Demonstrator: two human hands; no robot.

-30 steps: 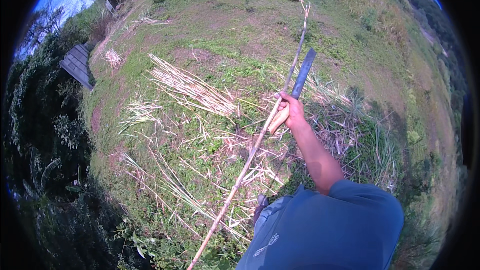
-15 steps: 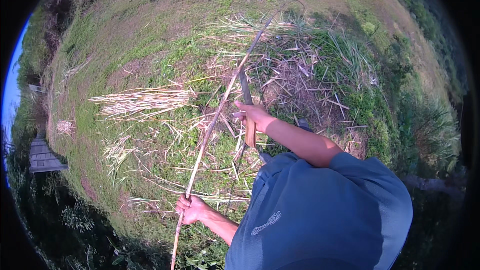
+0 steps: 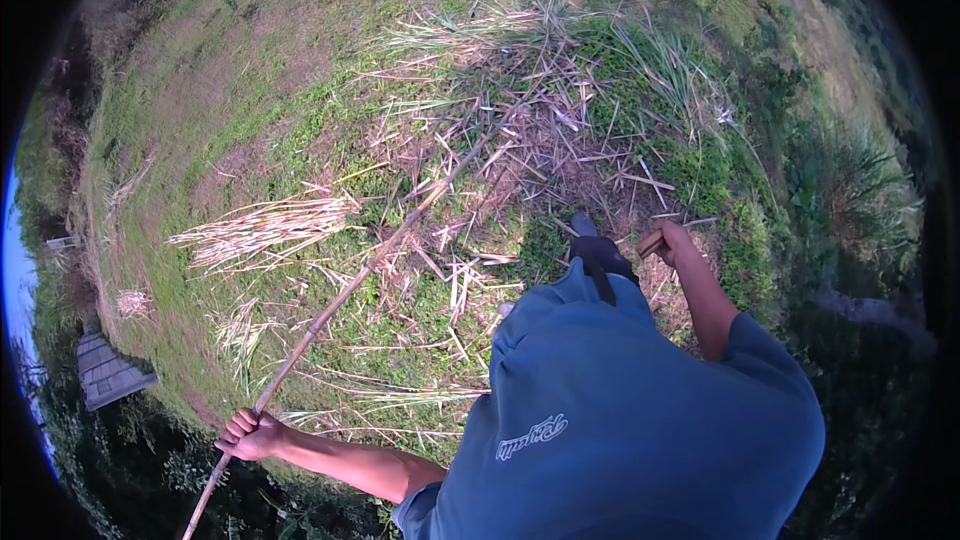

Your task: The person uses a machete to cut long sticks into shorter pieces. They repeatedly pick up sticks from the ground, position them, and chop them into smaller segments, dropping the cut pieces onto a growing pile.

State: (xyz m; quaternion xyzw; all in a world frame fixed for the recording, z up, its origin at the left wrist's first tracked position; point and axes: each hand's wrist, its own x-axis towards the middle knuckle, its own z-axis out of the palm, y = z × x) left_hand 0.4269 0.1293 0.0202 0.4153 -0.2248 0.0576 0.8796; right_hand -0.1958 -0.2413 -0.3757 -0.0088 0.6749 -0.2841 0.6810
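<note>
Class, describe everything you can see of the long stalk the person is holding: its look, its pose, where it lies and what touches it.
The long stalk is thin, straight and pale tan, like a dried cane or reed. It slants from the lower left up toward the middle of the picture. The left hand grips it near its lower end, and a short length sticks out below the fist. Its far end reaches into the cut dry stalks scattered on the grass; whether the tip touches the ground cannot be told. The right hand is apart from it.

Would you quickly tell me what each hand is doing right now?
Left hand: closed around the long thin stalk.
Right hand: closed on a brown handle; the rest of the tool is hidden.
</note>
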